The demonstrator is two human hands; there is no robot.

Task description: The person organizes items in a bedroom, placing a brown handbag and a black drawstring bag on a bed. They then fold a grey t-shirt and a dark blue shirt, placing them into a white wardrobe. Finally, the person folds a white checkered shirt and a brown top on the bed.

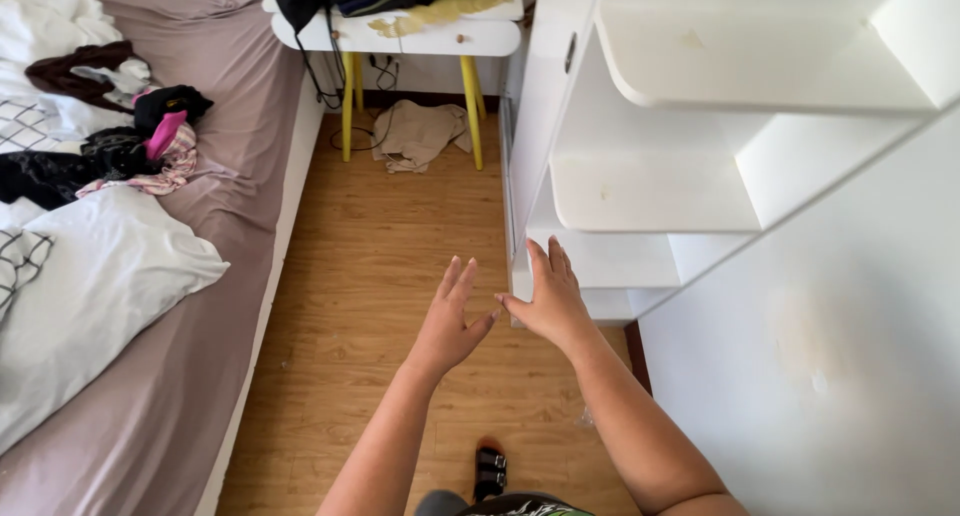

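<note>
Right now both hands are out in front of the white shelf unit [650,191], and they hold nothing. Left hand [447,321] has its fingers spread open, just left of the shelf's bottom corner. Right hand [550,301] is open too, close by that corner. Left of the shelf is the wooden floor [370,276], then the bed [230,176].
</note>
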